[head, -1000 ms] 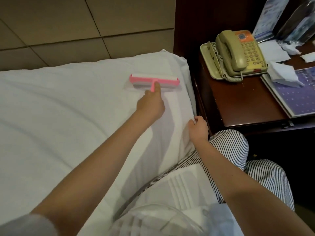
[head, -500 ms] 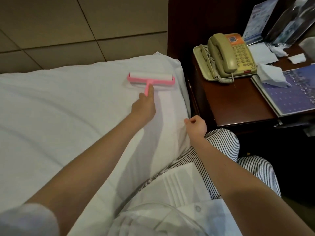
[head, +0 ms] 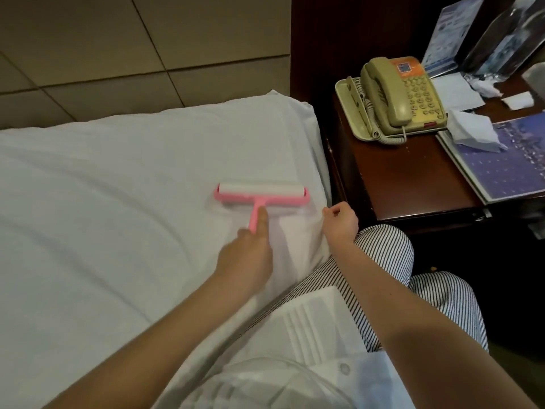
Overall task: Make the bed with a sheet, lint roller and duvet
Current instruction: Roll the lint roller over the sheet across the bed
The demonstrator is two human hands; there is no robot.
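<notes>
Right now your left hand (head: pixel 247 256) grips the pink handle of the lint roller (head: pixel 261 195), fingers wrapped round the lower part of the handle and the index finger laid straight along it toward the head. The roller's white sticky drum lies flat on the white sheet (head: pixel 118 216), crosswise to your arm, near the bed's right edge and a little short of the top corner. The sheet covers the whole mattress in view, with a few shallow creases running across it on the left.

Your right hand (head: pixel 339 222) sits at the very edge of the bed, just right of the roller, knuckles up and fingers curled into a loose fist. It touches the sheet there, but I cannot tell whether it pinches a fold of cloth or simply rests on it.

Your knee in striped trousers (head: pixel 383 249) presses against the side of the mattress below that hand.

Beside the bed stands a dark wooden nightstand (head: pixel 413 187). On it are a beige corded telephone (head: pixel 395 95), a crumpled tissue (head: pixel 472 129) and a blue printed folder (head: pixel 510 163) lying flat. Tan wall panels (head: pixel 147 54) rise behind the head of the bed.
</notes>
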